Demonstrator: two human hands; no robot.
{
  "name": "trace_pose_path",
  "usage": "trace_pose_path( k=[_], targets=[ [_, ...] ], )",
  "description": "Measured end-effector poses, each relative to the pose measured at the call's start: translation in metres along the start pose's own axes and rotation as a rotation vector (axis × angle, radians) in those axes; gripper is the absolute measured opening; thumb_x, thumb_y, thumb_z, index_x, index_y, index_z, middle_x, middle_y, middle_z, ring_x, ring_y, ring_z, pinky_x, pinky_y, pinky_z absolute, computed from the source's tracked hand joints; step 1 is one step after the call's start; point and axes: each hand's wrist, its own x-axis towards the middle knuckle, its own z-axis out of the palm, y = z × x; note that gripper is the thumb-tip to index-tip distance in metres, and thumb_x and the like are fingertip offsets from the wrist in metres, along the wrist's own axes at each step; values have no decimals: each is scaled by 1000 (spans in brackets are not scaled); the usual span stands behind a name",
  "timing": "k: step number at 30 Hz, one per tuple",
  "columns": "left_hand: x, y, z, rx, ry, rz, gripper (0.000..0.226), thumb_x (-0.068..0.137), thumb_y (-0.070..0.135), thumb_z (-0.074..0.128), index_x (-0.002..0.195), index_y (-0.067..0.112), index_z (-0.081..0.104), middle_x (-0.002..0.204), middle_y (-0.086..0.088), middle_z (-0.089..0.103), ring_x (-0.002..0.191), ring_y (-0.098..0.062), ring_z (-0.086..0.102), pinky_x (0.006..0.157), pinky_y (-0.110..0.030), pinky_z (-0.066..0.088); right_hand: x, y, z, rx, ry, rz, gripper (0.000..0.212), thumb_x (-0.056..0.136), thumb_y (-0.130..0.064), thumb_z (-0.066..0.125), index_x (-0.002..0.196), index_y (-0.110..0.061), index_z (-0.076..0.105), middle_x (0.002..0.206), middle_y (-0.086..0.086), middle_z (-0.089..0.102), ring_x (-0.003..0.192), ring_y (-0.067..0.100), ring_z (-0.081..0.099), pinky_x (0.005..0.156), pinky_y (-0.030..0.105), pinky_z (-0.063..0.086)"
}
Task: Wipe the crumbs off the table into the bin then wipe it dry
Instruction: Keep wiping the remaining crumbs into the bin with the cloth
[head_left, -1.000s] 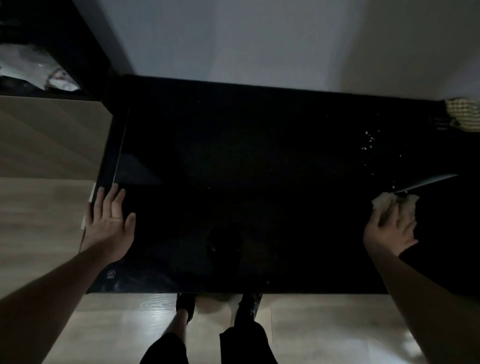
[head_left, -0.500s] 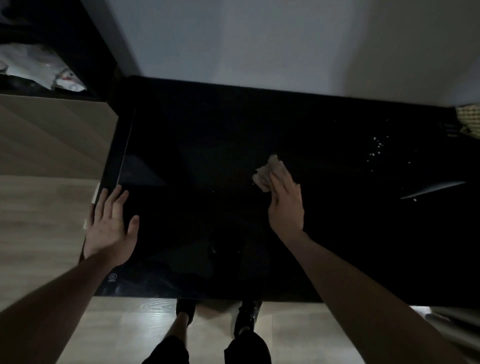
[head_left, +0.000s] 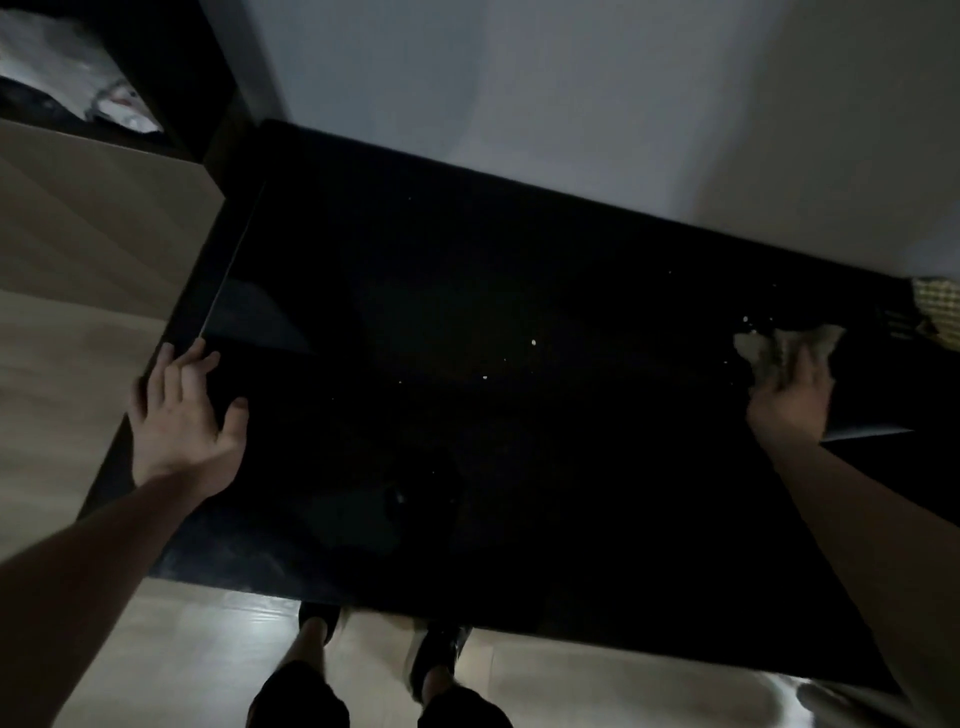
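A glossy black table fills the view in dim light. My right hand presses a pale crumpled cloth flat on the table near its far right edge. Small white crumbs lie scattered across the middle, and a few more crumbs sit just beyond the cloth. My left hand rests flat on the table's left edge, fingers spread, holding nothing. No bin is visible.
A yellow checked cloth lies at the far right edge. A wooden cabinet stands to the left with white items on it. A grey wall runs behind the table. My feet stand on the light wooden floor in front.
My right hand has swept the cloth from the table's middle back to the far right. Loose crumbs now show in the middle. The view has tilted. My left hand has stayed put.
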Motion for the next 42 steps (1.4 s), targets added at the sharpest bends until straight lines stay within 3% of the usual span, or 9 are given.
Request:
trace_pose_path(
  k=[3,6,13,17,21,26,32,37,42],
  targets=[
    [1,-1,4,6,7,-10,67,87,44,44,147,15,41,166,-2,32,154,-5,4,126,-48,8,22,-14,9,-121,-137,57,73,98,-57,31,161,-20,28,169,14,19,154,41,17,124,54,17],
    [2,-2,5,19,17,0,68,86,44,44,147,15,41,167,-2,32,156,-7,6,126,-51,9,20,-41,31,-160,-72,104,78,92,-60,24,162,-26,26,171,11,16,154,40,17,124,54,16],
    [1,2,4,50,17,13,70,88,45,43,151,15,39,168,0,31,159,-16,10,126,-49,9,-52,-161,110,-102,79,-354,59,96,-34,35,150,-15,50,163,13,37,151,32,35,116,51,33],
    [1,1,2,54,3,25,71,89,46,42,152,15,38,169,1,29,161,-22,11,126,-54,12,-125,-233,132,-22,34,-501,64,88,-25,42,152,-26,47,168,2,29,155,22,27,120,44,27],
    [1,1,2,61,-4,16,72,90,47,41,154,16,37,170,1,28,159,-14,6,127,-55,13,-166,-265,140,82,-91,-533,70,90,-7,51,154,-33,41,169,-3,25,156,20,23,127,46,18],
    [1,2,-1,60,-22,8,72,90,49,40,154,17,37,170,3,27,159,-13,6,126,-53,12,-127,-233,111,350,-37,-522,52,99,-10,43,150,-17,50,162,4,41,146,23,42,121,38,34],
    [2,5,-2,76,-40,-5,72,89,48,40,155,17,36,171,4,24,157,-7,0,125,-46,5,-23,-123,49,177,166,-357,41,99,-7,43,137,-4,60,144,17,58,134,35,50,119,33,29],
    [1,5,-2,76,-41,-6,72,89,49,39,155,18,35,171,9,21,160,-11,2,125,-46,5,39,-65,30,37,178,-186,52,93,-17,37,139,-3,57,145,26,54,132,46,50,116,50,37],
    [1,5,1,70,-34,-10,72,90,49,38,156,19,34,170,14,20,161,-13,3,125,-46,5,48,-99,44,-156,25,-207,55,100,-24,35,155,-21,37,167,13,25,150,39,28,124,51,22]
  ],
)
